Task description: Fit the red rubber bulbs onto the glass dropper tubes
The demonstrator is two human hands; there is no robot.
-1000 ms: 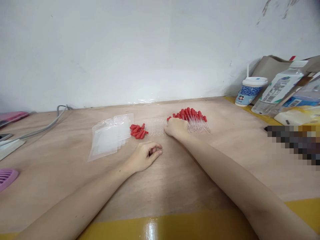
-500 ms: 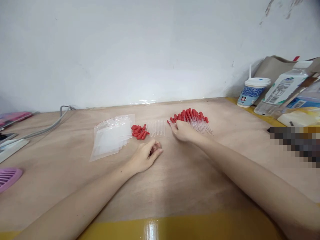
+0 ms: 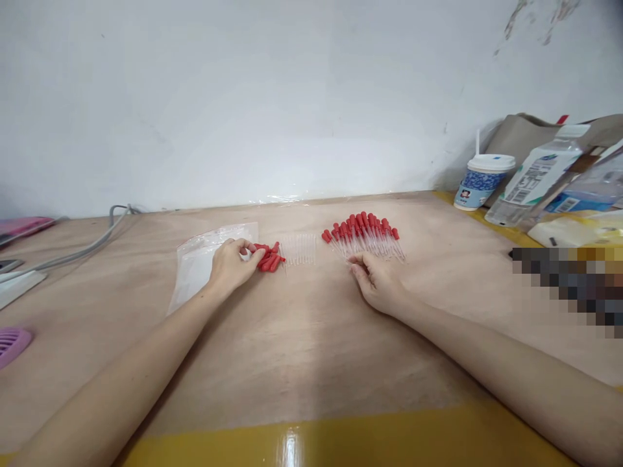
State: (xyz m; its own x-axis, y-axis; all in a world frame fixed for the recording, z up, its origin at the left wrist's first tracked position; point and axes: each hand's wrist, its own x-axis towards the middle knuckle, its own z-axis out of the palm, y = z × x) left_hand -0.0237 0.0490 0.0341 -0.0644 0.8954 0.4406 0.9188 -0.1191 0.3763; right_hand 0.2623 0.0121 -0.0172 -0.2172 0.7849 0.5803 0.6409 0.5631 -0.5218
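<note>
My left hand [image 3: 233,264] reaches over the clear zip bags [image 3: 195,272], its thumb and fingertips closed on one of the red rubber bulbs [image 3: 271,263] in a small pile. Beside that pile several thin clear glass tubes [image 3: 300,250] lie in a row. On the right, a fan of droppers [image 3: 363,227] with red bulbs lies on the table, bulbs toward the wall. My right hand [image 3: 377,280] is at the near end of the fan, fingers curled and tips pinched at the tube end of the leftmost dropper [image 3: 335,246].
A paper cup with a straw [image 3: 481,181], a tilted plastic bottle [image 3: 538,178] and a grey bag [image 3: 516,139] stand at the back right. A grey cable [image 3: 92,250] and a pink slatted object [image 3: 13,345] are at the left. A wall [image 3: 292,104] rises behind the table.
My left hand has moved left and away from me to the red bulbs. My right hand has drawn back to the right, and a dropper now lies at the fan's left end.
</note>
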